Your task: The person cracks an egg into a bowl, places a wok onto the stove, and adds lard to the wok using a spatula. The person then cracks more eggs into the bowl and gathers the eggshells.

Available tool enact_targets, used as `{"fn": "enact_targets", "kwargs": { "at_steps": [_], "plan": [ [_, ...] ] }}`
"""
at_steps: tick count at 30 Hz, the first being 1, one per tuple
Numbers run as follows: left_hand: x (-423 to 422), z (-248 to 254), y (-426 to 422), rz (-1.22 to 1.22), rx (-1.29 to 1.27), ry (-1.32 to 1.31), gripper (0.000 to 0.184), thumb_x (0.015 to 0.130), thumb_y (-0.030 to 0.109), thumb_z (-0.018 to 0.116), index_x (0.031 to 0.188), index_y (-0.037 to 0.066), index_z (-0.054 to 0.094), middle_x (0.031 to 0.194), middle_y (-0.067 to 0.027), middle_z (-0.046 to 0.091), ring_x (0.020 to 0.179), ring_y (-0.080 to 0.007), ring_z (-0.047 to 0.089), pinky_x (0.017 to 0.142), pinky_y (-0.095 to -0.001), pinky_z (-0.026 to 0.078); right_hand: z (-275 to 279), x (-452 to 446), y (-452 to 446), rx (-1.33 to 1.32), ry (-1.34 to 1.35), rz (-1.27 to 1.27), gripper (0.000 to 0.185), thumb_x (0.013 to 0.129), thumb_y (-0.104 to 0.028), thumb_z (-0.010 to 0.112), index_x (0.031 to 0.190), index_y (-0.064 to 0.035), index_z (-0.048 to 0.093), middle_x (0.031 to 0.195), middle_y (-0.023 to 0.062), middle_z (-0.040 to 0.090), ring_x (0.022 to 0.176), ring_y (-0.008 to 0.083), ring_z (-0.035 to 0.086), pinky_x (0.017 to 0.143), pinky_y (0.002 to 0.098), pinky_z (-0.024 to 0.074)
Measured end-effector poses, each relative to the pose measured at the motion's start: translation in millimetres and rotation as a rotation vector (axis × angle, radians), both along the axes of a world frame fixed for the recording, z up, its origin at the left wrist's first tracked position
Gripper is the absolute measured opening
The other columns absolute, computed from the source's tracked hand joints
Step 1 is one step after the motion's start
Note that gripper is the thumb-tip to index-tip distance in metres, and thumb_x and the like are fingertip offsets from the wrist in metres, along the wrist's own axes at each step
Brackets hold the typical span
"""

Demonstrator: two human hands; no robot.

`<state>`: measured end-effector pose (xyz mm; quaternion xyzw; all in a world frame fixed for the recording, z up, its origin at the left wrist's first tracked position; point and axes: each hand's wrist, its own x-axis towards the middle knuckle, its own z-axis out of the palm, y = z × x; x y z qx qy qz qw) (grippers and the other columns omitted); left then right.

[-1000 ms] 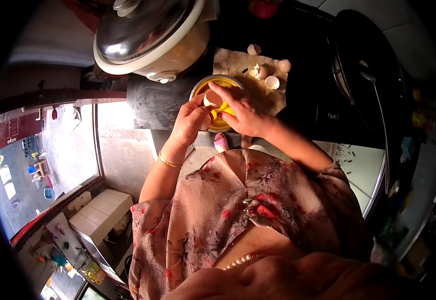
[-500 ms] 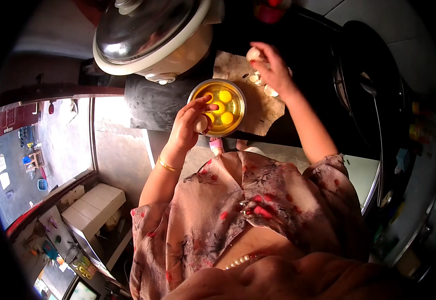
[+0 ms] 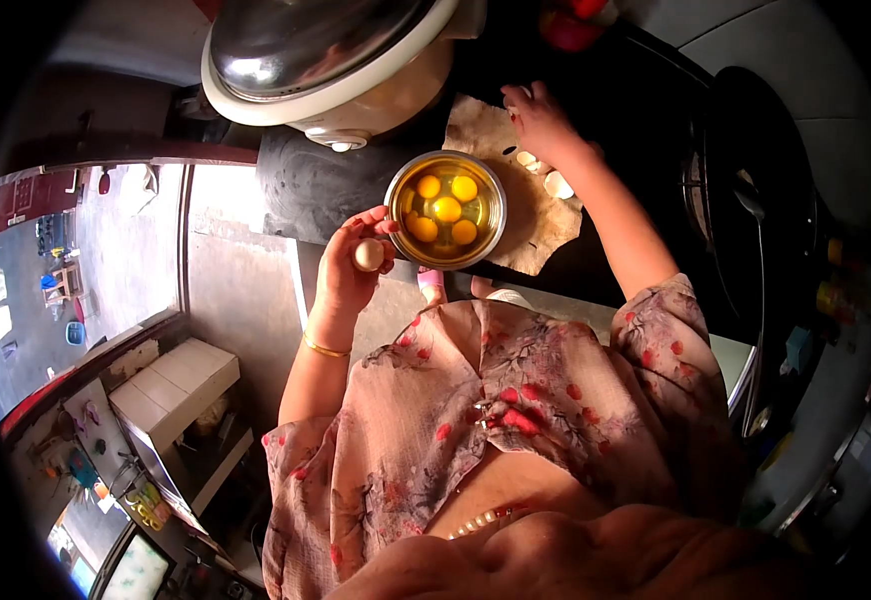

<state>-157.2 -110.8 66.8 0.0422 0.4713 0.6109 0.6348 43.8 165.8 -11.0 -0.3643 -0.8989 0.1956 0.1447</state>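
Note:
My left hand [image 3: 352,265] is closed around a pale egg [image 3: 367,254], just left of a metal bowl [image 3: 501,225]. Its fingertips are at the bowl's rim. Inside the bowl, several whole yolks [image 3: 447,209] lie in clear egg white. My right hand [image 3: 544,128] is beyond the bowl, over the far end of a torn brown sheet [image 3: 528,238]. Its fingers are bent, and what they hold, if anything, is hidden. Broken eggshells [image 3: 558,185] rest on the sheet by my right wrist.
A large cream cooker [image 3: 371,85] with a glassy lid stands at the far left of the dark counter [image 3: 306,185]. On the right is a dark wok [image 3: 721,200] with a long-handled utensil [image 3: 751,205]. Something red [image 3: 578,22] sits at the back.
My left hand has drawn back from over the bowl to its left side, still with the egg. The pale shell seen in my right hand before is now hidden or gone from view.

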Motion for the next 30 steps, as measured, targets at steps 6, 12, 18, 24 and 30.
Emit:
{"fn": "enact_targets", "kwargs": {
  "at_steps": [6, 12, 18, 24, 30],
  "plan": [
    [-6.4, -1.7, -5.6, 0.052, 0.023, -0.066, 0.036, 0.088, 0.027, 0.043, 0.111, 0.001, 0.054, 0.094, -0.0091, 0.062, 0.067, -0.0161, 0.056, 0.06, -0.0262, 0.043, 0.8, -2.8, -2.2, 0.002, 0.028, 0.027, 0.044, 0.076, -0.002, 0.055, 0.119, -0.0092, 0.048, 0.111, 0.0163, 0.048, 0.099, 0.0335, 0.052, 0.083, 0.0398, 0.0471],
    [-14.2, -8.2, -10.9, 0.168, 0.001, -0.162, 0.035, 0.086, 0.025, 0.046, 0.109, 0.0, 0.055, 0.094, -0.0119, 0.062, 0.077, -0.0212, 0.058, 0.067, -0.0305, 0.047, 47.7, 21.8, -41.3, -0.077, 0.175, 0.006, 0.046, 0.078, -0.003, 0.056, 0.122, -0.0105, 0.046, 0.111, 0.0167, 0.048, 0.103, 0.0352, 0.052, 0.086, 0.0404, 0.0462],
    [-30.7, -34.7, -20.3, 0.108, 0.096, -0.094, 0.038, 0.086, 0.021, 0.05, 0.119, 0.003, 0.049, 0.1, -0.0126, 0.057, 0.087, -0.0233, 0.056, 0.077, -0.0348, 0.047, 25.8, 45.4, -100.8, -0.032, -0.074, -0.018, 0.053, 0.076, 0.0, 0.055, 0.126, -0.0115, 0.044, 0.113, 0.0156, 0.046, 0.105, 0.0356, 0.049, 0.089, 0.0425, 0.0432],
    [-40.8, -77.0, 0.2, -0.077, -0.006, 0.699, 0.038, 0.087, 0.013, 0.056, 0.123, 0.007, 0.046, 0.101, -0.0093, 0.055, 0.09, -0.0206, 0.054, 0.08, -0.0327, 0.044, 11.2, 43.7, -111.0, 0.004, -0.156, -0.086, 0.065, 0.075, -0.001, 0.056, 0.136, -0.0167, 0.037, 0.12, 0.0168, 0.043, 0.107, 0.0362, 0.045, 0.093, 0.0439, 0.0388],
    [-53.5, -82.5, 36.8, -0.077, 0.148, 1.745, 0.05, 0.079, 0.008, 0.063, 0.126, 0.012, 0.045, 0.108, -0.0168, 0.051, 0.101, -0.0337, 0.047, 0.092, -0.0413, 0.037, 31.7, 46.4, -115.9, 0.056, -0.146, -0.089, 0.067, 0.075, -0.004, 0.058, 0.136, -0.0207, 0.036, 0.125, 0.0178, 0.041, 0.111, 0.0368, 0.043, 0.097, 0.0431, 0.0371]
  ]
}}
